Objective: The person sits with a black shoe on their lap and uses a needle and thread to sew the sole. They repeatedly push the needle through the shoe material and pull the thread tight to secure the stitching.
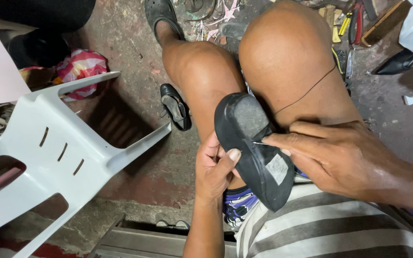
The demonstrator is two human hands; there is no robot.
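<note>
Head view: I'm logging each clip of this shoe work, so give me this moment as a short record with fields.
setting: person seated, knees up, over a stained concrete floor
left hand: left hand grips the black shoe, sole up, thumb on its edge
right hand: right hand pinches a needle at the sole's edge
thread: dark thread runs across the knee
nearby: second black shoe on the floor; white plastic chair at left; tools at upper right

Even overhead light, sharp, soft shadows.
</note>
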